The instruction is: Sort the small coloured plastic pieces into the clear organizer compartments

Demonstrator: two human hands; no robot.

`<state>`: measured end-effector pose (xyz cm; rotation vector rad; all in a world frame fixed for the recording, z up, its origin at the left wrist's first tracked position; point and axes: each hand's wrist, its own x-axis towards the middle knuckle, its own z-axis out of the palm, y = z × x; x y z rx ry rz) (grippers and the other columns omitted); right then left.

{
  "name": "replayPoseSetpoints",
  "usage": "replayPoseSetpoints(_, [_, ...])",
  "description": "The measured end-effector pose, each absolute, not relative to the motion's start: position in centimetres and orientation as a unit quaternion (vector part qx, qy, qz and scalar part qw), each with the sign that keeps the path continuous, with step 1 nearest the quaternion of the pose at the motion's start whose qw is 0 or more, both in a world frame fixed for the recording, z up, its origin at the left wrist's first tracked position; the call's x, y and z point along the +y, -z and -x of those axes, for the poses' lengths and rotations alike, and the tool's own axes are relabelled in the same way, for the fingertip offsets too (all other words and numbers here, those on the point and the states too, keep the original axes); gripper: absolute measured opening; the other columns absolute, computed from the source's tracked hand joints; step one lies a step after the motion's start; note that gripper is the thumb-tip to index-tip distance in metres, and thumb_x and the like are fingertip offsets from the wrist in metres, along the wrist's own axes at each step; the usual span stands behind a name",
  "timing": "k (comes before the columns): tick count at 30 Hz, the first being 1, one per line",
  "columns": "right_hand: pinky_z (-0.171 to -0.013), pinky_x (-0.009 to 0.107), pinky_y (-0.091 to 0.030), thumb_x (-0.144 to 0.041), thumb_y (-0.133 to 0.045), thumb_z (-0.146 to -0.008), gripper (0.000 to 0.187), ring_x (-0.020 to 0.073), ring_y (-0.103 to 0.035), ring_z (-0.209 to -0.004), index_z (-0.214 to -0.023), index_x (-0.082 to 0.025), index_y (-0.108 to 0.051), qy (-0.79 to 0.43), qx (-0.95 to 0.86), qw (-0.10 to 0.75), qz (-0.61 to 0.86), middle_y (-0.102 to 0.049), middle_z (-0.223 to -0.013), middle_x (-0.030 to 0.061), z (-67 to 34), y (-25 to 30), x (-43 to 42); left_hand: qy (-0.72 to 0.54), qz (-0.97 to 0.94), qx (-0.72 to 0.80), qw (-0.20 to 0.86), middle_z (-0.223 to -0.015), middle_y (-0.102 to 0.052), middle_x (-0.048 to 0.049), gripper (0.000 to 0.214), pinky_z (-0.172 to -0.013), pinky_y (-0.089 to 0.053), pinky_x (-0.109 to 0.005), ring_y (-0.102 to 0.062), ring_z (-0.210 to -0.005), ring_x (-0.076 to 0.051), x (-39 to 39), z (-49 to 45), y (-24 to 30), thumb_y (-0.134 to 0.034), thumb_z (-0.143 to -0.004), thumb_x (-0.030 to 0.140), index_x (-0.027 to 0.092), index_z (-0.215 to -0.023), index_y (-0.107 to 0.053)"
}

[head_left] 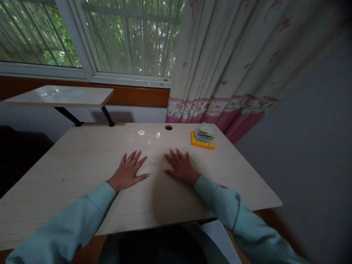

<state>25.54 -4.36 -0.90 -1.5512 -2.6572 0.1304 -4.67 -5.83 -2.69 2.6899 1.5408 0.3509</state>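
Note:
Palm down on the pale wooden desk (82, 165), my left hand (128, 171) lies flat with its fingers spread and holds nothing. To its right, my right hand (181, 168) also rests flat on the desktop, fingers apart and nothing in it. Beyond my right hand, near the desk's far right corner, sits an orange-yellow box (202, 143). On top of it lies a small pile of clear plastic packets (204, 131), whose contents are too small to make out. Neither hand touches the box or the packets.
A raised shelf (90, 96) on black supports stands at the desk's back left. Near the back edge is a round cable hole (168, 127). Behind are a barred window (132, 40) and a floral curtain (220, 73). A white sheet (220, 238) shows below the front edge.

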Motion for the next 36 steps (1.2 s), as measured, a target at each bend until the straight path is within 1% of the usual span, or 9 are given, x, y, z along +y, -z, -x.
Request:
replayPoseSetpoints(12, [-0.112,0.072,-0.007,-0.077,-0.027,-0.089,0.080,0.0387,-0.008,-0.150,-0.155,-0.033,-0.021,-0.041,-0.862,0.015,0.505,-0.014,-0.164,0.0090,-25.6,0.7,-4.4,-0.118,-0.865,0.488,0.000,-0.162,-0.021,-0.0103,0.078,-0.118,-0.008,-0.060,-0.019,-0.149,-0.036,-5.8,4.6,2.8,-0.040,-0.088,0.074,0.030,-0.152,-0.031])
replayPoseSetpoints(19, [-0.112,0.072,-0.008,-0.075,-0.031,-0.089,0.079,0.0390,-0.011,-0.150,-0.155,-0.032,-0.025,-0.040,-0.863,0.038,0.502,-0.017,-0.163,0.0105,-25.5,1.0,-4.5,-0.122,-0.864,0.489,0.008,-0.162,-0.020,-0.0101,0.077,-0.118,-0.009,-0.060,-0.019,-0.149,-0.036,-5.9,4.6,2.8,-0.042,-0.088,0.073,0.031,-0.151,-0.033])
replayPoseSetpoints(21, [-0.112,0.073,-0.008,-0.074,-0.036,-0.088,0.078,0.0390,-0.014,-0.149,-0.153,-0.032,-0.029,-0.043,-0.864,0.059,0.498,-0.021,-0.162,0.0109,-25.6,1.3,-4.5,-0.122,-0.862,0.491,0.009,-0.162,-0.021,-0.0104,0.077,-0.118,-0.009,-0.060,-0.019,-0.149,-0.036,-5.9,4.7,2.9,-0.042,-0.088,0.073,0.031,-0.151,-0.033])
replayPoseSetpoints(23, [-0.112,0.071,-0.012,-0.069,-0.043,-0.090,0.069,0.0364,-0.023,-0.147,-0.148,-0.032,-0.040,-0.051,-0.865,0.091,0.491,-0.032,-0.158,0.0102,-26.2,1.6,-4.3,-0.127,-0.861,0.493,0.011,-0.162,-0.022,-0.0106,0.076,-0.117,-0.010,-0.061,-0.020,-0.148,-0.036,-5.8,4.8,3.0,-0.044,-0.087,0.073,0.031,-0.150,-0.035])
replayPoseSetpoints(25, [-0.114,0.064,-0.019,-0.056,-0.047,-0.093,0.050,0.0306,-0.036,-0.142,-0.135,-0.031,-0.056,-0.042,-0.860,0.151,0.485,-0.046,-0.150,0.0086,-27.2,1.4,-3.6,-0.138,-0.861,0.490,0.018,-0.160,-0.026,-0.0106,0.074,-0.116,-0.012,-0.063,-0.023,-0.147,-0.036,-5.7,4.9,2.9,-0.047,-0.086,0.071,0.032,-0.148,-0.038])
replayPoseSetpoints(27, [-0.115,0.056,-0.025,-0.043,-0.049,-0.095,0.035,0.0260,-0.042,-0.137,-0.121,-0.028,-0.066,0.008,-0.840,0.243,0.486,-0.055,-0.141,0.0081,-28.7,0.6,-2.6,-0.163,-0.859,0.485,0.032,-0.156,-0.036,-0.0100,0.069,-0.115,-0.017,-0.062,-0.031,-0.144,-0.035,-5.5,4.9,2.5,-0.051,-0.087,0.067,0.032,-0.146,-0.042])
replayPoseSetpoints(31, [-0.109,0.050,-0.036,-0.032,-0.050,-0.092,0.035,0.0268,-0.047,-0.129,-0.122,-0.024,-0.065,0.146,-0.741,0.376,0.536,-0.058,-0.133,0.0111,-32.7,-2.9,0.4,-0.299,-0.814,0.495,0.051,-0.130,-0.062,-0.0073,0.044,-0.110,-0.033,-0.051,-0.055,-0.122,-0.026,-5.2,4.9,1.2,-0.053,-0.094,0.047,0.027,-0.132,-0.056])
replayPoseSetpoints(34, [-0.108,0.055,-0.035,-0.035,-0.048,-0.092,0.046,0.0305,-0.042,-0.131,-0.136,-0.023,-0.055,0.200,-0.687,0.370,0.593,-0.050,-0.142,0.0131,-35.6,-5.3,2.6,-0.402,-0.776,0.480,0.079,-0.115,-0.068,-0.0075,0.029,-0.099,-0.044,-0.040,-0.060,-0.108,-0.022,-5.0,4.8,0.5,-0.051,-0.096,0.036,0.022,-0.118,-0.063])
replayPoseSetpoints(36, [-0.106,0.057,-0.035,-0.039,-0.045,-0.093,0.050,0.0316,-0.043,-0.129,-0.140,-0.024,-0.050,0.205,-0.688,0.332,0.613,-0.048,-0.143,0.0135,-37.0,-5.9,4.0,-0.429,-0.771,0.458,0.112,-0.108,-0.068,-0.0076,0.025,-0.092,-0.047,-0.036,-0.061,-0.102,-0.020,-4.9,4.6,0.4,-0.050,-0.096,0.031,0.021,-0.114,-0.065])
